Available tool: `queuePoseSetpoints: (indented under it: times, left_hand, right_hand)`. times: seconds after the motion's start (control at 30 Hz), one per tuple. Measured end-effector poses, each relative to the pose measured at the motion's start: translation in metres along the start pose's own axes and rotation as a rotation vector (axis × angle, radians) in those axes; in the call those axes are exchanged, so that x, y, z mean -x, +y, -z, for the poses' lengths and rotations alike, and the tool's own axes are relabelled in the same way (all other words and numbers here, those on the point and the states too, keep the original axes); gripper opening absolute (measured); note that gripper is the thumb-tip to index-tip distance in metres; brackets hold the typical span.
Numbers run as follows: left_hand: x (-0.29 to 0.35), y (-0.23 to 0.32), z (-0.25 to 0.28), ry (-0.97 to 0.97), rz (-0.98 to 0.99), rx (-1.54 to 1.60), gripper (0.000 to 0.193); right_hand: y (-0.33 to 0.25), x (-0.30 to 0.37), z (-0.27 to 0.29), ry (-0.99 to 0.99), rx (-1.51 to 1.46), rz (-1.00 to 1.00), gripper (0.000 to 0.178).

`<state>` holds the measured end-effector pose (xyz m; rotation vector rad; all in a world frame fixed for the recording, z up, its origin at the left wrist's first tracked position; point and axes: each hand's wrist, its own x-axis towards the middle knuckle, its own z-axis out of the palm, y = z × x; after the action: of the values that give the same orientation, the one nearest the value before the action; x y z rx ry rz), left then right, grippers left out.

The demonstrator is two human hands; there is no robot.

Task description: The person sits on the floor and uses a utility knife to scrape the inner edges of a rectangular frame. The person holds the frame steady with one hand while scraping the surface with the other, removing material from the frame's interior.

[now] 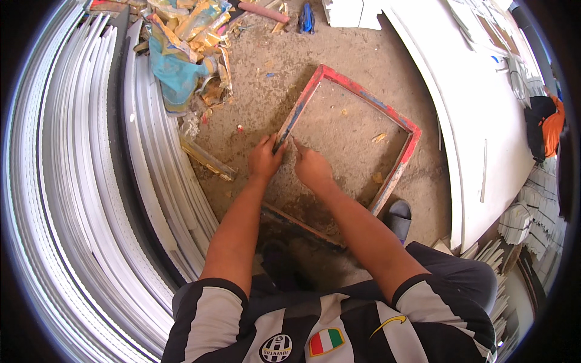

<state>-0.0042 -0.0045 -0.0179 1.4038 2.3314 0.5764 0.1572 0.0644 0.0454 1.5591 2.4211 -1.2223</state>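
So, a four-sided red-painted frame (pixel 370 101) is being worked on here, seen against the bare concrete floor (pixel 357 45) right in front of the person. The paint is pretty worn, with dark bluish patches showing on the rails. The left rail is grasped by the left hand (pixel 265 160), with the fingers wrapped over it about midway along. The right hand (pixel 313 170) is held just beside that same rail, inside the opening, index finger pointed at it and the other fingers curled in. Whether anything small is pinched there can't really be told, since it's all pretty tiny from up here. The near rail is partly covered by the right forearm, and a dark slipper (pixel 399 213) is seen close to the right-hand rail

As for the surroundings, a big stack of white sheets (pixel 78 151) is lined up along the left, and a large white panel (pixel 478 163) is propped on the right. Crumpled yellowish scraps (pixel 196 30) are heaped at the upper left, with a teal plastic piece (pixel 175 75) caught among them, and a small blue object (pixel 307 21) is left lying near the top
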Motion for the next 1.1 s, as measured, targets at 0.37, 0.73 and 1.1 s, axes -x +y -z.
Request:
queuePoseSetpoints:
  times: [0.37,0.73,1.1]
  left_hand:
    - [-0.003,0.009,0.006,-0.022,0.019,-0.002,0.058]
    - [-0.002,0.010,0.002,-0.093,0.161,-0.050,0.074]
    - [-0.003,0.023,0.016,-0.095,0.135,0.045,0.058]
  right_hand:
    - [0.046,-0.014,0.012,-0.643,-1.821,-0.545,0.044]
    - [0.019,0.003,0.023,0.016,-0.305,0.036,0.043]
    - [0.006,0.000,0.026,0.007,-0.083,0.057,0.042]
